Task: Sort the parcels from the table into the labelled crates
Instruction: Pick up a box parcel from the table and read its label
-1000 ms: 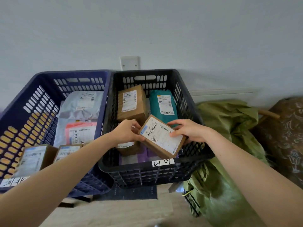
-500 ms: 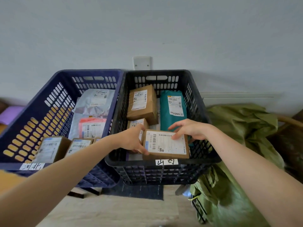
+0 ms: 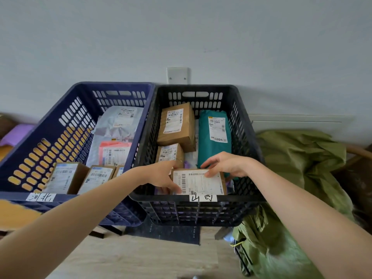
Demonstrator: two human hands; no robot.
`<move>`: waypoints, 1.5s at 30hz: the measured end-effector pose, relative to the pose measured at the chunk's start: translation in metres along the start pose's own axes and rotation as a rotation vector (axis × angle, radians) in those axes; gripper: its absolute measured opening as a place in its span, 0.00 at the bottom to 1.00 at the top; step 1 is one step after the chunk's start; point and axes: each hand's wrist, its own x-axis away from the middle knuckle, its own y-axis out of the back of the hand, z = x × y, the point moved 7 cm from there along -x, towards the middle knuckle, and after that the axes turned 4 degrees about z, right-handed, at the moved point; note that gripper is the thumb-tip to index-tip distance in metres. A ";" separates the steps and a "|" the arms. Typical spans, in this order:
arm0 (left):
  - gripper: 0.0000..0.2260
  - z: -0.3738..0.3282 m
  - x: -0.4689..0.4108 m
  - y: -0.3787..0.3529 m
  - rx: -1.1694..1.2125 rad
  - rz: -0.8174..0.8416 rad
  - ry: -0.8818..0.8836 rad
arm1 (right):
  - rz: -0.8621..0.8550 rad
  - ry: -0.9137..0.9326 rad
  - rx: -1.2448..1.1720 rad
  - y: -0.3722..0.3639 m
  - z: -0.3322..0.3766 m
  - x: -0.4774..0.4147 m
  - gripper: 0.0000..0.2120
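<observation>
A small cardboard parcel (image 3: 201,183) with a white barcode label lies flat at the front of the black crate (image 3: 249,137), just behind the crate's handwritten tag (image 3: 203,197). My left hand (image 3: 161,176) grips its left end, thumb on the label. My right hand (image 3: 229,164) curls over its far right edge, fingertips on the label. Behind it in the same crate are a large brown box (image 3: 177,125), a smaller box (image 3: 170,155) and a teal bag (image 3: 213,150).
The blue crate (image 3: 50,127) stands touching the black one on its left, with its own tag (image 3: 41,197), grey and pink bags and several small boxes. A crumpled green sheet (image 3: 302,158) lies to the right. The wall is close behind.
The parcel went from tilted above the black crate's front to lying flat and lower inside it. Both hands moved down with it.
</observation>
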 end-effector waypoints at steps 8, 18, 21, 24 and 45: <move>0.34 0.013 0.011 0.002 -0.302 -0.068 0.052 | 0.027 0.041 -0.057 -0.025 0.002 -0.025 0.15; 0.31 0.005 0.014 0.001 -0.783 -0.129 0.039 | 0.054 0.040 -0.076 -0.032 -0.002 -0.037 0.15; 0.32 0.000 0.013 -0.005 -0.862 -0.020 -0.111 | 0.093 0.025 -0.084 -0.032 -0.003 -0.036 0.17; 0.31 -0.006 0.016 -0.013 -0.954 0.088 -0.291 | 0.136 -0.060 -0.113 -0.028 -0.010 -0.032 0.26; 0.37 0.006 -0.001 -0.029 -1.297 0.200 -0.443 | 0.230 -0.070 -0.202 -0.055 -0.013 -0.046 0.30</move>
